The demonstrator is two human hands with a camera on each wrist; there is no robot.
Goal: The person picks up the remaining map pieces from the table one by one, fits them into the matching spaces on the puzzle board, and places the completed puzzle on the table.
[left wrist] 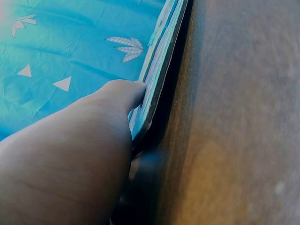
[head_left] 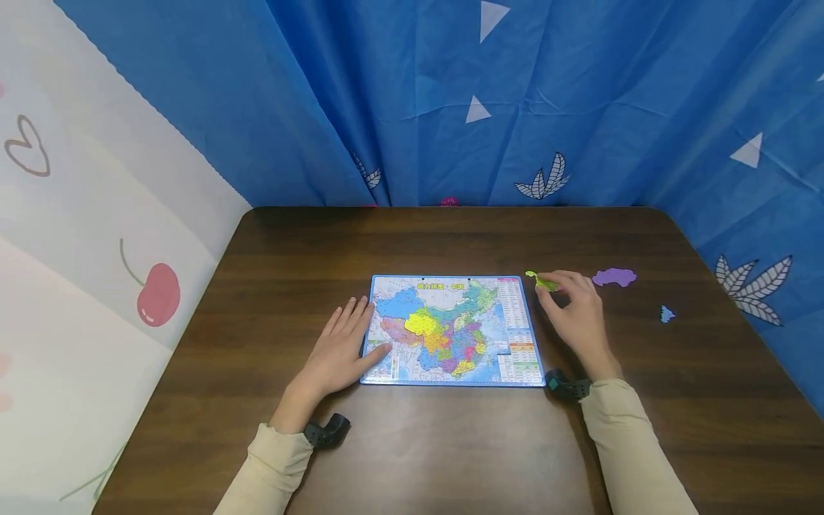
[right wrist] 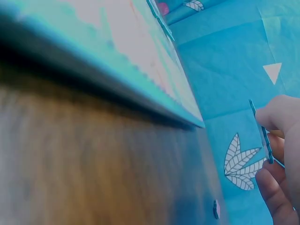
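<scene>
Nearest: two beige fabric sleeves (head_left: 637,443), each w/ a blk wrist device (head_left: 327,431) just past the cuff. Dk brown wood-grain table (head_left: 463,450) beneath. L hand (head_left: 337,350) is relaxed, fingers straight, tips at L edge of the rectangular, blue-rimmed map board (head_left: 514,315), thumb over its lower L part; L wrist view also has thumb touching the board's edge. Board lies flat on table, btwn the hands, multicolour map area mid, printed txt columns down R side. R hand (head_left: 576,311) is well apart from L, to R of board, thumb & fingers pinching a thin, irregular yellow-green map pc (head_left: 546,284); R wrist view has it edge-on. Held pc is just beside board's upper R part. Farther R, a small, jagged lt blue map pc (head_left: 666,313) lies on table; a bit farther bk, a wide, irregular purple map pc (head_left: 614,277), also on table, just past R knuckles. At bk, a blue fabric curtain (head_left: 412,107) w/ wht triangles & leaf prints; along L, a wht panel (head_left: 64,286) w/ red cherry print.
</scene>
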